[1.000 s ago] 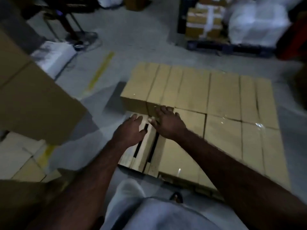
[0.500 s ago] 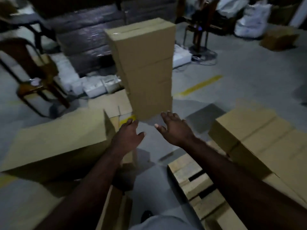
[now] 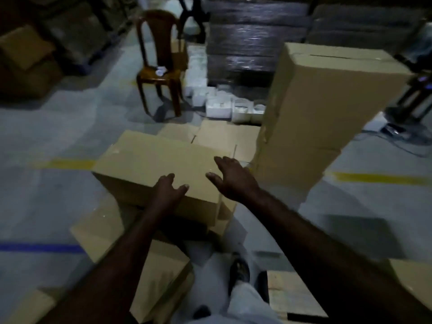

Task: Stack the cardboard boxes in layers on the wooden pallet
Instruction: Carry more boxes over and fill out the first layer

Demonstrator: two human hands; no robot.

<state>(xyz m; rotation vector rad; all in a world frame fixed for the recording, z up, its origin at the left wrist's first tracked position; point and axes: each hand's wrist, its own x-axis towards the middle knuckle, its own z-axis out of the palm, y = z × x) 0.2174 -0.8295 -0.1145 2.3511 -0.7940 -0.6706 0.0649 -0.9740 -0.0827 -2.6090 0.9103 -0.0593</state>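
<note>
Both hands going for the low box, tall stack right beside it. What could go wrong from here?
1. The tall box stack stands close to the right hand; swinging the low box up could clip it, and it may topple.
2. Neither hand grips yet: the left hand sits open at the near top edge, so a hasty lift might slip.
3. Boxes on the floor crowd the foot: a trip hazard when turning, in dim light.

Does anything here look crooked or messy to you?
Yes. The tall stack of cardboard boxes on the right seems to lean, though the wide lens may exaggerate that. Flattened cardboard sheets lie loose on the floor behind the box both open hands reach toward.
</note>
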